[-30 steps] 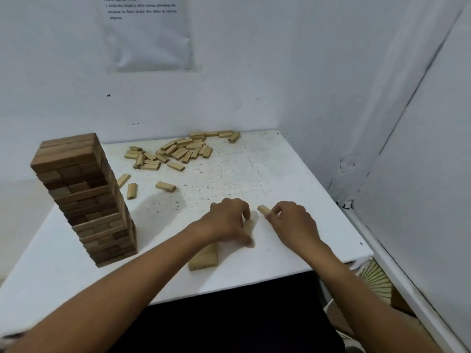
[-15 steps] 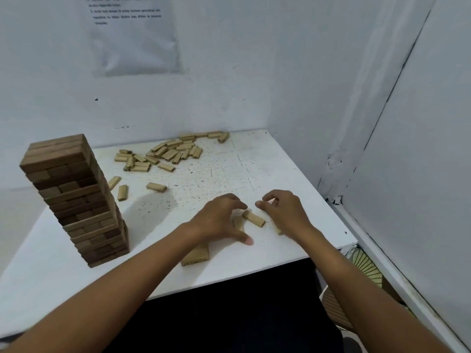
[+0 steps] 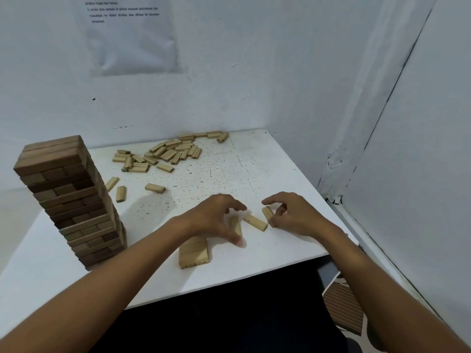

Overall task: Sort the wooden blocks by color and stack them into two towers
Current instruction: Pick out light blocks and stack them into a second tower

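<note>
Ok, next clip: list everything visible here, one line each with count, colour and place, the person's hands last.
dark block tower: one, brown, left side of table.
loose block pile: many, light tan, far side of table.
stray blocks: three, light tan, between pile and tower.
flat row of blocks: about three side by side, light tan, near table edge.
single blocks: three, light tan, by the hands.
table: one, white, speckled.
paper sheet: one, white, on back wall.
left hand: touching a block near the flat row.
right hand: pinching one block.
</note>
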Motion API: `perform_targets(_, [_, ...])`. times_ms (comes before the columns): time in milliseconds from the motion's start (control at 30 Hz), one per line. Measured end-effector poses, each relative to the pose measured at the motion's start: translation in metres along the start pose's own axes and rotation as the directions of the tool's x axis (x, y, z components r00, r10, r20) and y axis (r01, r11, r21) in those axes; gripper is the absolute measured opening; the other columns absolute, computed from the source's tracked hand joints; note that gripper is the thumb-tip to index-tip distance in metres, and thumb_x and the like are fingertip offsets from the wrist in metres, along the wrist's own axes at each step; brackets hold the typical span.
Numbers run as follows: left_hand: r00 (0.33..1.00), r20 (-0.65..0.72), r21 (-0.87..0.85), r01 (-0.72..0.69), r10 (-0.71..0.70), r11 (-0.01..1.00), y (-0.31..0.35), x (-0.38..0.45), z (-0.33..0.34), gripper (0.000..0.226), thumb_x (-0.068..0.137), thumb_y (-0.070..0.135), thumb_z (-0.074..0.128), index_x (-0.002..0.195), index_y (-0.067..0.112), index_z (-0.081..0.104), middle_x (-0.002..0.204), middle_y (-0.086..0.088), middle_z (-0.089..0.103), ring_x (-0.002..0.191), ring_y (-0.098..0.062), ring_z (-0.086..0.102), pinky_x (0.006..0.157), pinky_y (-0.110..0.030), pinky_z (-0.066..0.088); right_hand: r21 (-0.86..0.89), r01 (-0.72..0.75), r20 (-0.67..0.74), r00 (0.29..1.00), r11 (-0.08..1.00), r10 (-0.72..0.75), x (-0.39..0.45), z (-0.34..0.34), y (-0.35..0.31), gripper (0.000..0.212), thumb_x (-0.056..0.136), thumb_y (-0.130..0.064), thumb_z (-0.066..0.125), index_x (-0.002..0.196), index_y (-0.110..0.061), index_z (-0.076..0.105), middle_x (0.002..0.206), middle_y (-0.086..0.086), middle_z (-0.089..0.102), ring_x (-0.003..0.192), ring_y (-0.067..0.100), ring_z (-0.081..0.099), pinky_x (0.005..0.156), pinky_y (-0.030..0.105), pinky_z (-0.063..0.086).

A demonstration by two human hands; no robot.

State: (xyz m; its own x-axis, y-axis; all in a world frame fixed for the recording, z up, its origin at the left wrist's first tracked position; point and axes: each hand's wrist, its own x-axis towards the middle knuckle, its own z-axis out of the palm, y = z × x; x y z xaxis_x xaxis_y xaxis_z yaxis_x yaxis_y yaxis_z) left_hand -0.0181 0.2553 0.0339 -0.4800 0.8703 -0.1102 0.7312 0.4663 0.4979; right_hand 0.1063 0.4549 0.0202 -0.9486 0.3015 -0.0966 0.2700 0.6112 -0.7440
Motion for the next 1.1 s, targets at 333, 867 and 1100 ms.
perform_targets(333, [0.994, -0.096, -0.116, 0.037, -0.048, 0.993, -0.013, -0.006, 0.011, 0.065, 0.066, 0.027, 0.088, 0.125, 0.021, 0.062, 0.108, 0.012, 0.066, 0.097, 0.000, 0.059, 0.072, -0.006, 0.040, 0.197, 0.030, -0.061, 0.998, 0.980, -0.019, -0.009, 0.034, -0.016, 0.043, 0.081, 0.003, 0.062, 0.120, -0.015, 0.062, 0.110, 0.002, 0.064, 0.069, 0.012, 0.067, 0.074, 0.023, 0.054])
perform_targets(867, [0.998, -0.066, -0.139, 0.009, -0.019, 0.990, -0.013, -0.006, 0.009, 0.088, 0.063, 0.033, 0.090, 0.139, 0.028, 0.045, 0.120, 0.017, 0.060, 0.105, -0.001, 0.055, 0.089, -0.019, 0.042, 0.044, 0.131, -0.025, 0.991, 0.990, -0.130, -0.008, 0.033, -0.006, 0.068, 0.075, -0.017, 0.078, 0.133, -0.035, 0.049, 0.121, -0.011, 0.057, 0.112, 0.002, 0.048, 0.087, 0.016, 0.038])
perform_targets(1100, [0.996, -0.084, -0.208, 0.015, -0.034, 0.978, -0.016, 0.002, 0.015, 0.089, 0.061, 0.030, 0.091, 0.138, 0.027, 0.045, 0.110, 0.017, 0.063, 0.097, 0.003, 0.056, 0.082, -0.011, 0.039, 0.051, 0.149, -0.022, 0.989, 0.987, -0.148, -0.007, 0.043, -0.003, 0.083, 0.068, -0.025, 0.083, 0.136, -0.046, 0.040, 0.115, -0.018, 0.059, 0.117, 0.001, 0.048, 0.101, 0.026, 0.038])
